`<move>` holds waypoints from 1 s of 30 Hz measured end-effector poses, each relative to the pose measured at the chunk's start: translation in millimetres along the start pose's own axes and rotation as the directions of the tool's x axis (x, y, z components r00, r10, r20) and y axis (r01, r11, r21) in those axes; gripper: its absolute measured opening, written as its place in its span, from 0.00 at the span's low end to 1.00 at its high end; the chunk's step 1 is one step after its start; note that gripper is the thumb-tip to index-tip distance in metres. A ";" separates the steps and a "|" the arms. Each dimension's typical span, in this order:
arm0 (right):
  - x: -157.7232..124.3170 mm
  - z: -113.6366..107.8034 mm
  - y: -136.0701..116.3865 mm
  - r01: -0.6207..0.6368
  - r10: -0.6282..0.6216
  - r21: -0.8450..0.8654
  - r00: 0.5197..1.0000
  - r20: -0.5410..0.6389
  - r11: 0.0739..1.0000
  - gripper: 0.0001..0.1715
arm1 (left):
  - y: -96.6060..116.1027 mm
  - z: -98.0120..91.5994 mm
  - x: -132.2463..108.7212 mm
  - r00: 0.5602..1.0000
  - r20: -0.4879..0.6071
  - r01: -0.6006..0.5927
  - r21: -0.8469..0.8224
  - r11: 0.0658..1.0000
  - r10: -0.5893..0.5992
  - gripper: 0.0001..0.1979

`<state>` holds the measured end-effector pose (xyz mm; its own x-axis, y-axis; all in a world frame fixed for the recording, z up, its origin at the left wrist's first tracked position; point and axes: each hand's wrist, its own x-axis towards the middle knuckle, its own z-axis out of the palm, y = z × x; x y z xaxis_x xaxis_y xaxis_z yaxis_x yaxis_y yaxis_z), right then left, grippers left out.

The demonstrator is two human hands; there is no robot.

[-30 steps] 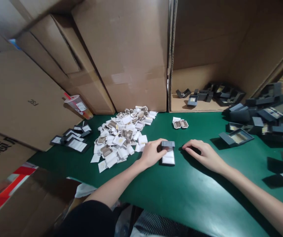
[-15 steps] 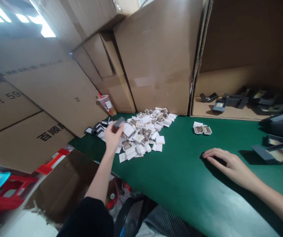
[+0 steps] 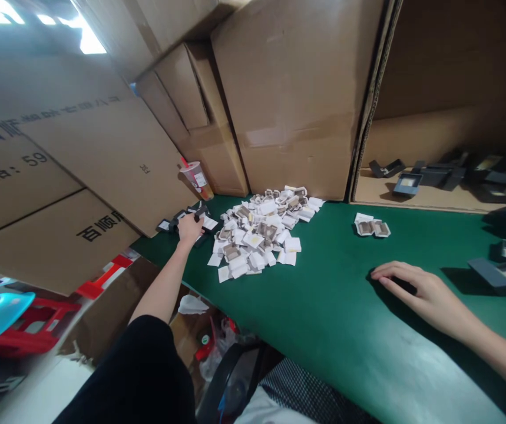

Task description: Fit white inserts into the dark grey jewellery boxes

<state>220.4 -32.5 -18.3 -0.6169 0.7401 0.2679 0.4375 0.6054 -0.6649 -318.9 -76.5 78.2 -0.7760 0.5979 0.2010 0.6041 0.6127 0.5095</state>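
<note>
My left hand (image 3: 189, 228) is at the far left of the table, over a small heap of black box pieces (image 3: 164, 224). Its fingers are closed around a black piece (image 3: 198, 217), partly hidden by the hand. Just right of it spreads a pile of small white folded card inserts (image 3: 257, 238), some showing grey-brown hollows. My right hand (image 3: 416, 291) rests on the green table, fingers loosely stretched and thumb apart, holding nothing. Beyond it lie a few white inserts (image 3: 371, 226) on their own. To its right stands an open dark grey box (image 3: 491, 277).
Dark small boxes (image 3: 433, 175) sit inside a large open carton (image 3: 438, 121) at the back right. A drink cup with a red straw (image 3: 197, 181) stands against cardboard at the back left. Tall cartons (image 3: 292, 106) wall the table's (image 3: 314, 306) far side. A red stool (image 3: 27, 330) is lower left.
My left hand has moved left and down from the white pile to the black pieces, taking a dark piece with it. My right hand stays in place; the view has shifted slightly.
</note>
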 end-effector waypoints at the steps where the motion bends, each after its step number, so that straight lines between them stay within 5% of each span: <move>1: 0.3 -0.1 -0.3 0.002 -0.002 -0.001 1.000 0.001 1.000 0.17 | -0.2 0.3 5.0 1.000 -0.003 0.002 0.040 0.999 -0.002 0.07; 6: 3.1 -1.5 -4.3 0.012 -0.012 -0.006 1.000 -0.010 1.000 0.18 | 2.7 -4.4 22.1 1.000 -0.010 0.001 0.193 0.981 0.001 0.11; 9: 4.1 -2.2 -7.7 0.022 -0.022 -0.008 1.000 -0.010 1.000 0.18 | 7.8 -10.6 22.0 0.999 -0.025 -0.035 0.249 0.968 0.042 0.21; 13: 3.8 -2.4 -12.6 0.018 -0.018 -0.004 0.999 -0.045 1.000 0.16 | 18.2 -15.1 2.0 0.984 -0.138 -0.071 0.288 0.955 0.114 0.31; 15: 3.8 -4.4 -13.3 0.002 -0.007 -0.037 0.990 -0.143 0.999 0.14 | 27.1 -11.2 -20.4 0.942 -0.229 -0.180 0.274 0.945 0.246 0.29; 18: 4.6 -13.8 -8.9 -0.033 -0.054 -0.229 0.931 -0.360 0.973 0.11 | 47.9 6.2 -70.6 0.805 -0.268 -0.469 0.257 0.845 0.529 0.22; 20: 4.7 -23.4 -3.1 -0.106 -0.104 -0.384 0.866 -0.489 0.917 0.10 | 65.6 24.3 -111.4 0.669 -0.215 -0.668 0.245 0.703 0.711 0.19; 24: -0.2 -37.6 6.9 -0.373 -0.082 -0.576 0.786 -0.613 0.727 0.19 | 99.6 64.4 -187.1 0.184 0.074 -0.981 0.085 0.177 0.980 0.14; 25: -2.1 -38.4 8.3 -0.424 -0.054 -0.611 0.792 -0.608 0.668 0.21 | 106.5 73.1 -200.7 0.115 0.111 -0.993 0.040 0.111 0.987 0.13; 27: -5.4 -36.9 10.2 -0.471 0.014 -0.658 0.819 -0.573 0.587 0.23 | 118.4 87.6 -219.3 0.055 0.147 -0.998 0.000 0.055 0.988 0.11; 30: -6.0 -30.2 12.3 -0.463 0.122 -0.630 0.853 -0.507 0.623 0.23 | 132.7 101.5 -230.0 -0.028 0.201 -0.999 -0.028 -0.023 0.979 0.11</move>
<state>249.3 -20.6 -7.0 -0.1415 0.8541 0.5005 0.9707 0.2190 -0.0993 -41.9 -80.2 14.6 0.6496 0.6872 0.3253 0.7567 -0.6258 -0.1889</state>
